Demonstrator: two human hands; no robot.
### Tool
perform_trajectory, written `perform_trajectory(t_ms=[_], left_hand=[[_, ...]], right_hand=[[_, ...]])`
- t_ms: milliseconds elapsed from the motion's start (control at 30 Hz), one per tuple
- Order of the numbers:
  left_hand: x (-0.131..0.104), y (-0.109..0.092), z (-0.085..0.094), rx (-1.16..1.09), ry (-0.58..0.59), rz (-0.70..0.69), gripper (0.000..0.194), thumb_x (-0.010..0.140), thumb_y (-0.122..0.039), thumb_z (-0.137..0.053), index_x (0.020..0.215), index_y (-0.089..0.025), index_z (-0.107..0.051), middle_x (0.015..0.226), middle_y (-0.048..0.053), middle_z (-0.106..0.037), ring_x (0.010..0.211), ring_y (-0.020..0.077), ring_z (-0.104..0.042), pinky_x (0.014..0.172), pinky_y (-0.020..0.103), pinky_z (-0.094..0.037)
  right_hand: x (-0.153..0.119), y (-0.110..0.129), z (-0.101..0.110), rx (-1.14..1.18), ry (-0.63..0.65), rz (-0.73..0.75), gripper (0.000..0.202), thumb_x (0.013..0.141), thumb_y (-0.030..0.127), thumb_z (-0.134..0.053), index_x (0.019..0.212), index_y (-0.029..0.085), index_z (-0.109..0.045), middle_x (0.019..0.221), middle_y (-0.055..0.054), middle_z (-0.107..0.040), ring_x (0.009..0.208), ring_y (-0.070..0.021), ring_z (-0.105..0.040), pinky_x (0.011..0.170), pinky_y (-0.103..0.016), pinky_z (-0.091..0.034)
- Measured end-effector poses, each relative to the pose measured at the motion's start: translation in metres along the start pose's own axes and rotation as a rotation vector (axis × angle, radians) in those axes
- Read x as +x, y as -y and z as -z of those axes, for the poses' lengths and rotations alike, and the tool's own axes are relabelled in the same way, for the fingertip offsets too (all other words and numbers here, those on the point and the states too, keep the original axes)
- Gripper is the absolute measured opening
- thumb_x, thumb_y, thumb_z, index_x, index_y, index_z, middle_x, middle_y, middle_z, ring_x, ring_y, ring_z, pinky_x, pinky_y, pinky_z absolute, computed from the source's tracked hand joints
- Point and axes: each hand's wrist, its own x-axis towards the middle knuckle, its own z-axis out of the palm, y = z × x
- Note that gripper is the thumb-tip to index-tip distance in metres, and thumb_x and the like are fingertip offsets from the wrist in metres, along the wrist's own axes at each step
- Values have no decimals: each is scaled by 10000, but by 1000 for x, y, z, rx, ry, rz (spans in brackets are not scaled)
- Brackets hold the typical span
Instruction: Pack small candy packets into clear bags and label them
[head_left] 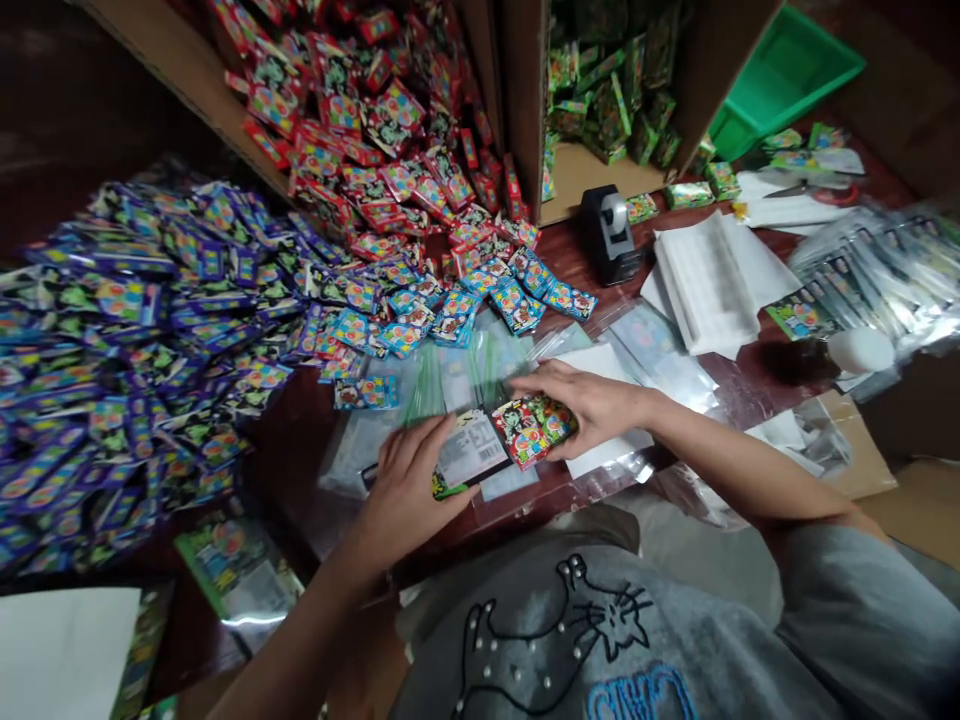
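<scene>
Work looks partway along, as I read it: a few pieces gathered, masses waiting. Everything centres on the tape dispenser (pixel 611 240), so take bearings from that. Nearer the person than the dispenser and a touch to its left, the right hand (pixel 600 405) has its grip closed on a red packet (pixel 521 435) and a green packet (pixel 559 420), paired side by side. That much is done. Whether more packets sit beneath them, I can't tell.

Farther left of the dispenser, on the same near side, the left hand (pixel 409 475) spreads over the end of a printed card (pixel 471 450); pinching it or merely steadying it, I can't say. The packets' edge meets the card's right end, or very nearly.

And what's left? Plenty! Blue packets (pixel 517 305) lie loose just left of the dispenser, a purple heap (pixel 127 340) sprawls far out that way, a red heap (pixel 390 120) rises beyond and left, and more green pieces (pixel 611 110) lie behind it.

Now the looks: the red one is small, boxy and flat-faced, busy with bright cartoon print and round coloured spots; its green partner is just as loud, partly covered by fingers. The card shows a pale face, barcode, dark border.
</scene>
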Motion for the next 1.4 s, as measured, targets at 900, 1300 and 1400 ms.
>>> perform_trajectory(t_ms=[900,1300,1400], left_hand=[[-26,0,-21,7,-114,164,849,906,-401,-776,1663,-259,-418,1506,171,-625,1345,397,-630,1139,531,-504],[-4,-25,-2,19,-205,182,848,904,-396,-792,1662,-276,-430,1509,160,-626,1357,377,-636,1172,509,-500],[5,-39,-1,-24,-267,273,930,875,-414,-834,1684,-275,-396,1520,184,-597,1396,405,-615,1186,558,-506]], right_hand=[[54,-21,-10,-120,319,-65,812,892,378,-870,1608,248,-509,1646,-136,-586,1630,-347,-399,1362,-704,1],[80,0,23,-213,378,8,726,951,238,-820,1611,185,-524,1678,-168,-530,1593,-283,-477,1394,-585,-170],[80,6,32,-153,360,44,742,976,218,-776,1649,163,-468,1743,-188,-437,1648,-299,-395,1394,-562,-206]])
